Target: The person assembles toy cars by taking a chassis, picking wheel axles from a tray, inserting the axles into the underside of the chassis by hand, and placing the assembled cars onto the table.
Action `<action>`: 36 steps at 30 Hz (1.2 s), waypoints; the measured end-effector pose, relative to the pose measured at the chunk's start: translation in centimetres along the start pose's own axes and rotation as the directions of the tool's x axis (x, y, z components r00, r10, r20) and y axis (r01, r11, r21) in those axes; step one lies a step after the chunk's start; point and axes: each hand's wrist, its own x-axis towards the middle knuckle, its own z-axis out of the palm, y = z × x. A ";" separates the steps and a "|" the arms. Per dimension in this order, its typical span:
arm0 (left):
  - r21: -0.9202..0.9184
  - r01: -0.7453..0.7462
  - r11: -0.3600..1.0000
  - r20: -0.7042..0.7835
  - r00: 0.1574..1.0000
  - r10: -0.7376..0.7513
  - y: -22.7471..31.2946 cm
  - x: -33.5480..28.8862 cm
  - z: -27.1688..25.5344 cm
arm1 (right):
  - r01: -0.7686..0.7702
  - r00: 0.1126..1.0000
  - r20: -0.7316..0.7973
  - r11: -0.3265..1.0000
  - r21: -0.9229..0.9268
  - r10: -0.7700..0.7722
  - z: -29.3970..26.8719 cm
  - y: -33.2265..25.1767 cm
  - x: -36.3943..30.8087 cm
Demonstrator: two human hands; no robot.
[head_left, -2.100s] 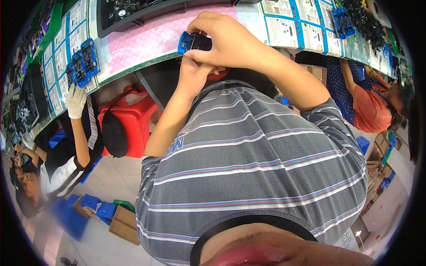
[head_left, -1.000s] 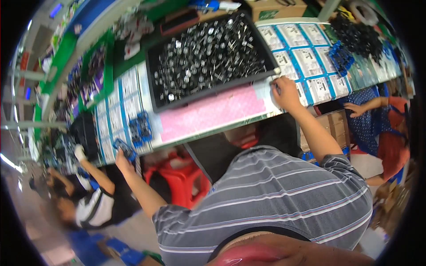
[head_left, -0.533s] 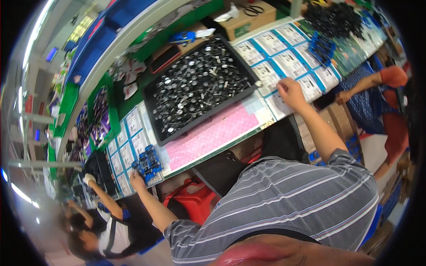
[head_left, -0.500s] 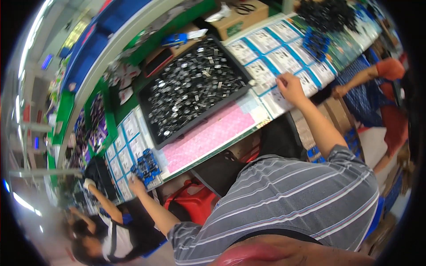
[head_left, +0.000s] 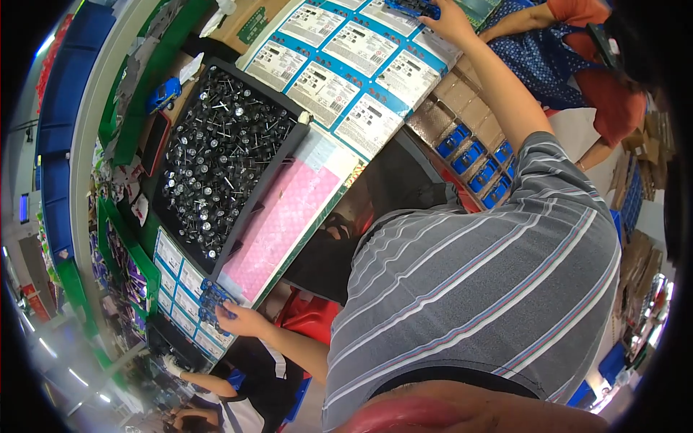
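Observation:
At the top edge of the view, my right hand [head_left: 451, 23] reaches far out. Its thumb and fingers close around a blue plastic part [head_left: 413, 7] that looks like a toy car piece, partly cut off by the frame. On the other side, my left hand [head_left: 244, 322] rests by a pile of blue and black plastic parts [head_left: 214, 294] at the table edge. Those fingers are curled with their tips against the pile; what they hold is hidden. Between the hands stands a large black tray [head_left: 249, 225] full of small black wheels [head_left: 216, 155] with silver hubs and metal axles.
Printed white and blue card sheets [head_left: 359, 49] cover the table right of the tray; more sheets [head_left: 173, 278] lie at the left. Pink padding [head_left: 292, 209] lines the front edge. Below, a cardboard box [head_left: 462, 108] holds blue car bodies. Co-workers sit on both sides.
The view has turned and moved closer to the table. My right hand has gone from above the card sheets to the blue parts farther right. My left hand stays at its pile.

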 end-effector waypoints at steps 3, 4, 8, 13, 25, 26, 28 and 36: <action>-0.028 -0.122 0.992 -0.036 0.992 0.121 4.5 -1.0 0.9 | -0.316 0.923 0.130 0.908 -0.275 0.361 -2.4 -5.8 0.0; 0.044 -0.242 0.969 -0.083 0.966 0.245 6.2 -1.6 0.7 | -0.393 0.885 0.164 0.888 -0.239 0.436 -2.7 -8.1 -0.5; -0.316 -0.312 0.896 0.080 0.932 0.353 15.3 -6.3 2.1 | -0.275 0.926 0.282 0.960 0.053 0.250 -0.5 -12.6 -4.9; -0.607 0.793 -0.049 0.669 0.544 0.506 23.6 -10.8 5.0 | -0.093 0.812 0.522 0.823 0.560 -0.263 1.5 -27.4 -12.6; -0.518 0.849 -0.104 0.801 0.524 0.289 20.6 -11.1 6.3 | 0.859 0.476 0.587 0.490 -0.150 -0.655 20.3 -31.0 -2.2; -0.535 0.840 -0.092 0.795 0.537 0.283 20.5 -11.2 5.8 | 0.867 0.461 0.590 0.479 -0.138 -0.663 20.6 -31.4 -2.3; -0.580 0.813 -0.044 0.787 0.573 0.229 19.9 -11.4 5.2 | 0.861 0.468 0.661 0.470 -0.193 -0.586 20.5 -32.1 -2.4; -0.556 0.831 -0.008 0.813 0.546 0.200 16.8 -11.2 6.4 | 0.663 0.533 0.540 0.718 0.211 -0.651 17.0 -31.1 -3.4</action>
